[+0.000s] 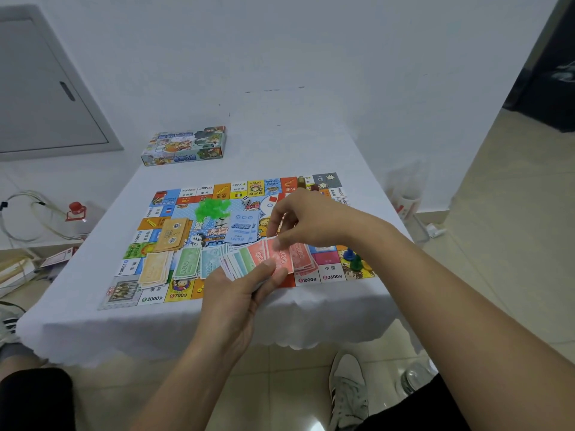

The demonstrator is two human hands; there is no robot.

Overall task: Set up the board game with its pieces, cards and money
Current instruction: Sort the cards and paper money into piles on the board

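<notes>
So my left hand (245, 293) has its grip curled around a fanned stack of paper money (252, 259), held just over the near edge of the game board (311, 279). My right hand (311, 225) is above it, grip pinched on the top edge of a red note (277, 253) in the fan. The board lies flat in the middle of the bench (93, 244). On it, along its near side: sorted piles of orange (154, 269), green (186, 262) and blue notes (210, 261), plus red ones (303, 258) under my right wrist. Tan cards (172, 234), blue cards (244, 227) and green houses (213, 208) sit mid-board, pawns (353, 258) near its right corner. The game box (185, 146) is near the bench's far left corner.
</notes>
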